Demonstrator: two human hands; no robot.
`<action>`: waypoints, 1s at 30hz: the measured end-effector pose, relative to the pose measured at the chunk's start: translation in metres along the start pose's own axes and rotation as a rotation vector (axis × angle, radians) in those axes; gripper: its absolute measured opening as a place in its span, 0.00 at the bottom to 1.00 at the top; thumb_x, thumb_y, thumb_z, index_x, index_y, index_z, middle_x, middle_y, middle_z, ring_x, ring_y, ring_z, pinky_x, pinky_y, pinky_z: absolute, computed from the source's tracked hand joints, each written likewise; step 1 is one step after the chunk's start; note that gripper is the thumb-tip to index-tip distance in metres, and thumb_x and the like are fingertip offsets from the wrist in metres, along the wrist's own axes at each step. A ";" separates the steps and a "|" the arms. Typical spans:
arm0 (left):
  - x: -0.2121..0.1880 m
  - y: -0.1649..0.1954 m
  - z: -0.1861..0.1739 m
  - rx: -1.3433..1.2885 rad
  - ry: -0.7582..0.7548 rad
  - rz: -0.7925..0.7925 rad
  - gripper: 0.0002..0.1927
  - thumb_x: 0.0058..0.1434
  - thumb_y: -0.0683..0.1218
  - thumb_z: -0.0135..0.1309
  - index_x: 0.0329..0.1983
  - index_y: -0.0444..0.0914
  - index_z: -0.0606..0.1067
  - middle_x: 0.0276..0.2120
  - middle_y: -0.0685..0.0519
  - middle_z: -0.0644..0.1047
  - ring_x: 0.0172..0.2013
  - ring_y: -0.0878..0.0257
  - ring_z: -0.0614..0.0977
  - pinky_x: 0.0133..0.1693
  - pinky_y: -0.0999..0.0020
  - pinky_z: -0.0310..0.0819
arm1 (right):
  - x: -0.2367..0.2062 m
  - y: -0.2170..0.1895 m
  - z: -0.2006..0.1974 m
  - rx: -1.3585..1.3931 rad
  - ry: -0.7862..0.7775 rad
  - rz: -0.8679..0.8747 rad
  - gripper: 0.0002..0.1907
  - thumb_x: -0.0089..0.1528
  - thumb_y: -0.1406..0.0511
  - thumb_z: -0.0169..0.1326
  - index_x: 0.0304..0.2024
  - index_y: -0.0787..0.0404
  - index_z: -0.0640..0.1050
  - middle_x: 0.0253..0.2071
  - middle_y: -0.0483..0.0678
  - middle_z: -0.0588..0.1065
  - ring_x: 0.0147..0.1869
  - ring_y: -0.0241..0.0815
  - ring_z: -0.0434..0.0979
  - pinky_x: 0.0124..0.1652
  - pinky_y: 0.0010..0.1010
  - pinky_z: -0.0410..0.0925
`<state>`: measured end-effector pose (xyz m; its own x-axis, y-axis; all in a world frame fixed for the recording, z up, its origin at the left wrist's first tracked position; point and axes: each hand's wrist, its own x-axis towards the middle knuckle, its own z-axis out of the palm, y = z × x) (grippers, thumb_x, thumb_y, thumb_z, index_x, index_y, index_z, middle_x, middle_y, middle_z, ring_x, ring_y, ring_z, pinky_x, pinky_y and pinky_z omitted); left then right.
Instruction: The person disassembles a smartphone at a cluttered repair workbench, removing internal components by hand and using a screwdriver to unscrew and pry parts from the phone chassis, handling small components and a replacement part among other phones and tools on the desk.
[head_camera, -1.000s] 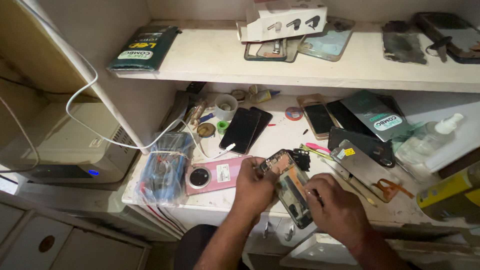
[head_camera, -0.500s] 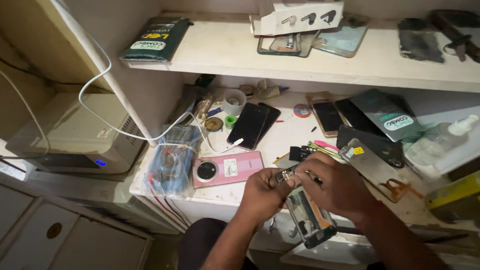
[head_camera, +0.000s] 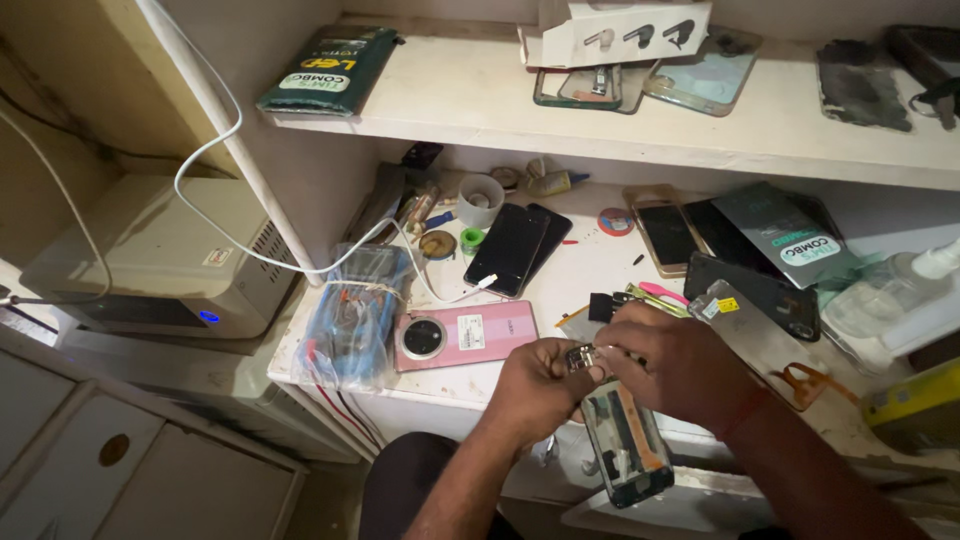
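Hands meet past the bench's front edge (head_camera: 440, 400): my left hand (head_camera: 535, 385) and right hand (head_camera: 675, 365) both pinch the opened phone (head_camera: 625, 445); pink phone (head_camera: 465, 335) lies near.

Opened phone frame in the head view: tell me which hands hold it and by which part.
Both hands hold the opened phone frame at its upper end: the left hand on its upper left edge, the right hand over the top. Its lower end hangs free.
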<state>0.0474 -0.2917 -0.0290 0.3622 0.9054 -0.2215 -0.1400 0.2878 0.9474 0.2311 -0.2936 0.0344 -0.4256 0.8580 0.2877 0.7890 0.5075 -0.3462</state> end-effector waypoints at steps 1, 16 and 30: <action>0.000 0.001 0.000 -0.004 -0.005 -0.001 0.12 0.61 0.40 0.61 0.46 0.29 0.78 0.28 0.53 0.80 0.24 0.71 0.79 0.24 0.77 0.75 | 0.001 0.000 -0.001 -0.017 -0.010 -0.011 0.07 0.56 0.62 0.61 0.36 0.55 0.83 0.36 0.45 0.79 0.33 0.46 0.82 0.34 0.36 0.73; 0.003 0.005 -0.001 0.095 -0.031 -0.043 0.11 0.61 0.41 0.63 0.42 0.28 0.79 0.25 0.52 0.79 0.21 0.69 0.77 0.22 0.76 0.74 | 0.004 0.007 -0.001 -0.120 -0.077 -0.111 0.11 0.54 0.61 0.64 0.40 0.52 0.84 0.35 0.43 0.78 0.32 0.45 0.81 0.32 0.37 0.73; 0.008 0.002 -0.005 0.113 -0.070 -0.062 0.11 0.61 0.40 0.61 0.43 0.28 0.79 0.28 0.49 0.82 0.24 0.67 0.81 0.24 0.75 0.77 | 0.010 0.014 -0.002 -0.162 -0.176 -0.192 0.11 0.54 0.64 0.61 0.41 0.52 0.84 0.39 0.41 0.77 0.34 0.44 0.81 0.34 0.36 0.73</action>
<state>0.0451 -0.2825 -0.0301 0.4305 0.8621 -0.2672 -0.0127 0.3018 0.9533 0.2390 -0.2783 0.0337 -0.6324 0.7557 0.1704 0.7414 0.6542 -0.1495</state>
